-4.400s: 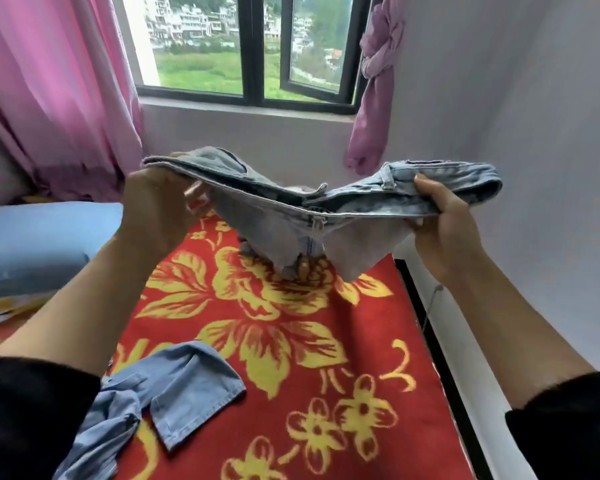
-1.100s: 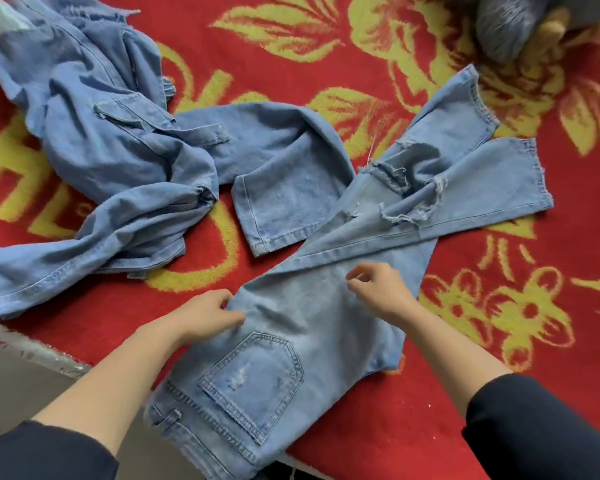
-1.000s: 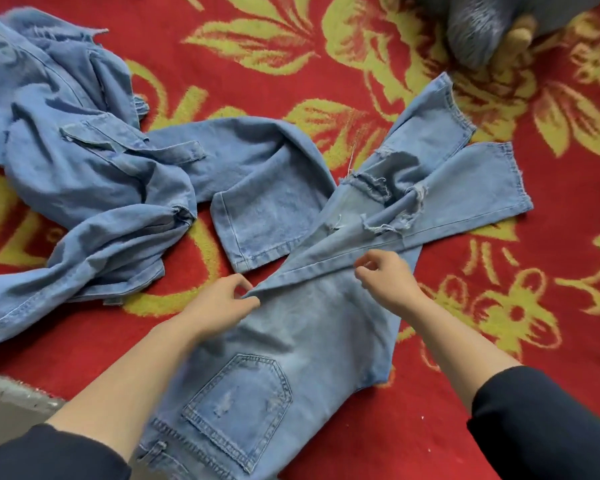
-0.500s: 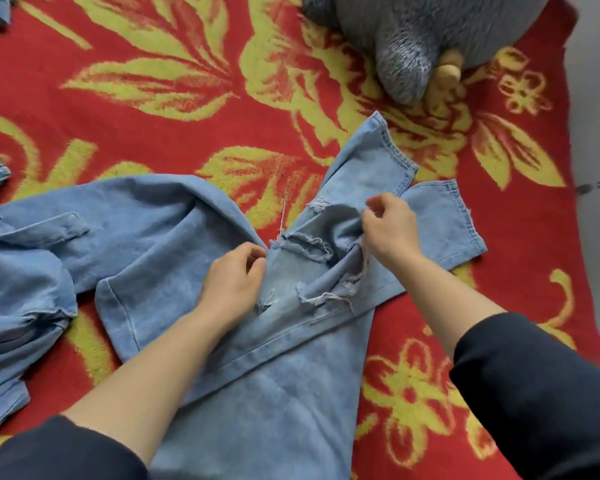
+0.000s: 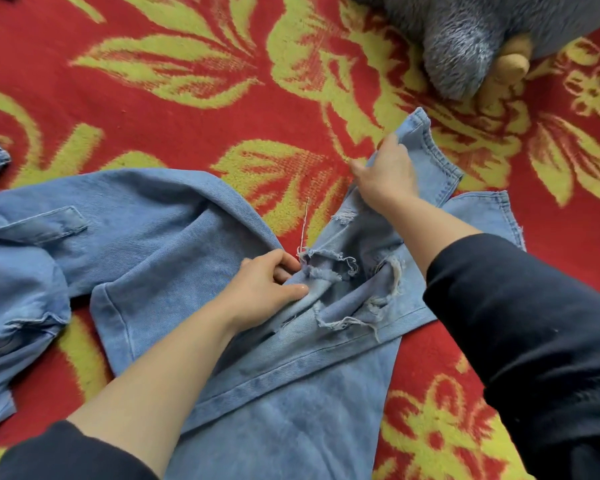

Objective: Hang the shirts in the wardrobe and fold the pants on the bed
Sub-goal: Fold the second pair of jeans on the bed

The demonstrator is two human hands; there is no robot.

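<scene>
Light blue ripped jeans (image 5: 291,403) lie on the red and yellow flowered blanket (image 5: 187,126) of the bed, legs crossing toward the upper right. My left hand (image 5: 267,289) pinches the cloth at the frayed knee tears in the middle. My right hand (image 5: 385,174) grips the upper leg near its hem and lifts it slightly. A darker denim shirt (image 5: 84,244) lies crumpled at the left, one sleeve reaching under the edge of my left hand.
A grey plush toy (image 5: 471,36) with a tan foot sits on the blanket at the top right, close beyond the jeans' hems. Bare blanket stretches across the upper left and the lower right.
Both hands have slid up the jeans from the thigh to the knee and hem. My right hand has moved from the torn knee to the upper leg's hem. The view has shifted up the bed.
</scene>
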